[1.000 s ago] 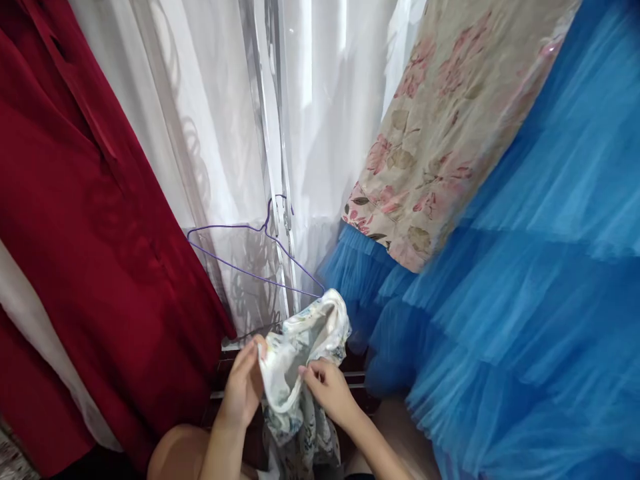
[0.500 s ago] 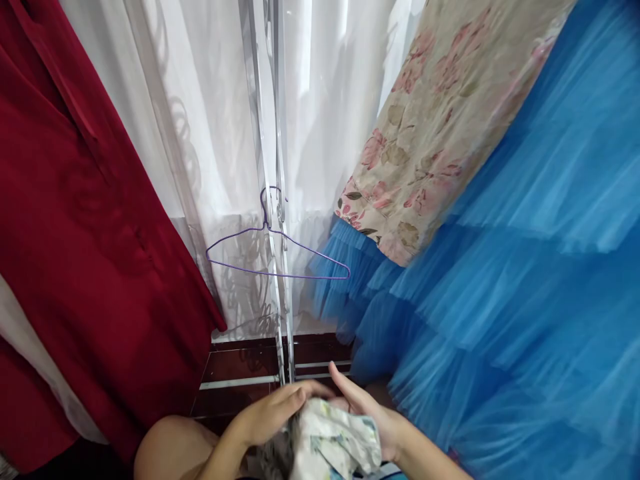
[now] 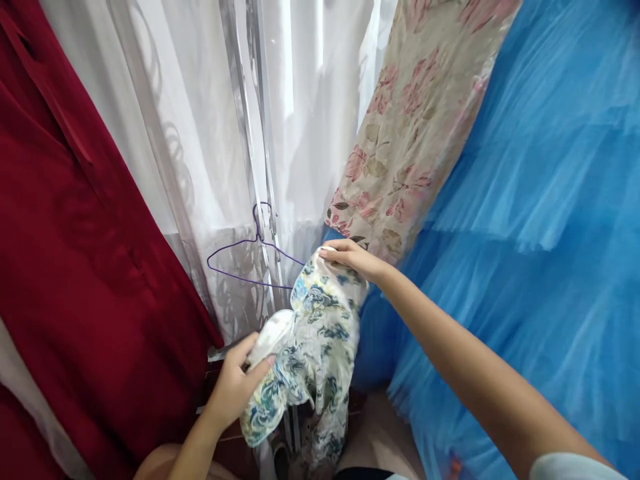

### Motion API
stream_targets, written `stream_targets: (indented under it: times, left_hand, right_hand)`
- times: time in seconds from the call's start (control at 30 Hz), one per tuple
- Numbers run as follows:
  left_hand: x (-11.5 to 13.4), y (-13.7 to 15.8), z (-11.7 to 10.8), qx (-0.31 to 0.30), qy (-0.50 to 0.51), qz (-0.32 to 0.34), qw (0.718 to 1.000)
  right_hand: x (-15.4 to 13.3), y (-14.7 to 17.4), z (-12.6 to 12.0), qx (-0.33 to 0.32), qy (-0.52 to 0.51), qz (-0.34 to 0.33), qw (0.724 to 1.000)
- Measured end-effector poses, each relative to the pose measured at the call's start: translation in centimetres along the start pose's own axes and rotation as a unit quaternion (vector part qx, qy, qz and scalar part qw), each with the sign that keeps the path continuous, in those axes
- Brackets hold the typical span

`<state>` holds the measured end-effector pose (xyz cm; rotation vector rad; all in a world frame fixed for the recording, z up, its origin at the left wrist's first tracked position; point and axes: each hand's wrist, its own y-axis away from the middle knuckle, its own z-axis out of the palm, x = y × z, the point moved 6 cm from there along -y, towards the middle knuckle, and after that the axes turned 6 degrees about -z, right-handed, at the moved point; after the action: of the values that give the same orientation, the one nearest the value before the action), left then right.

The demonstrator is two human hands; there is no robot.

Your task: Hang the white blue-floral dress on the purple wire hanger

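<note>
A white garment (image 3: 325,333) with a blue, green and yellow floral print hangs spread between my two hands. My left hand (image 3: 239,377) is closed on its lower left edge, thumb on the printed side. With fingertips and thumb, my right hand (image 3: 350,257) pinches the top edge, higher up. Behind the cloth, a purple wire hanger (image 3: 235,275) hangs by its hook from a white metal rack upright (image 3: 250,120). The garment covers the hanger's right end. Whether the cloth touches the hanger, I cannot tell.
Red fabric (image 3: 100,267) hangs on the left. White curtains (image 3: 310,133) form the backdrop. A beige cloth with pink flowers (image 3: 400,147) and layered blue tulle (image 3: 500,267) hang on the right. My bare legs show at the bottom, above a dark red floor.
The garment has gone from bunched low in my hands to raised and spread out. My right hand has moved up toward the hanger; my left has shifted left and slightly up.
</note>
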<state>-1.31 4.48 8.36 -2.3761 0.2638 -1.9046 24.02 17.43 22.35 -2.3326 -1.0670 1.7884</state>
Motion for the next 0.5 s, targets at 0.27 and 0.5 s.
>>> stream_targets:
  times: [0.27,0.5]
  left_hand:
    - [0.5,-3.5,-9.2,-0.027,0.129,-0.041,0.990]
    - [-1.1,-9.5,-17.3,0.015,-0.412,0.050,0.910]
  right_hand:
    - [2.4,-4.1,5.0,-0.043,-0.108,0.037,0.993]
    - [0.7,-3.0,4.6,-0.059,-0.097,0.033,0.993]
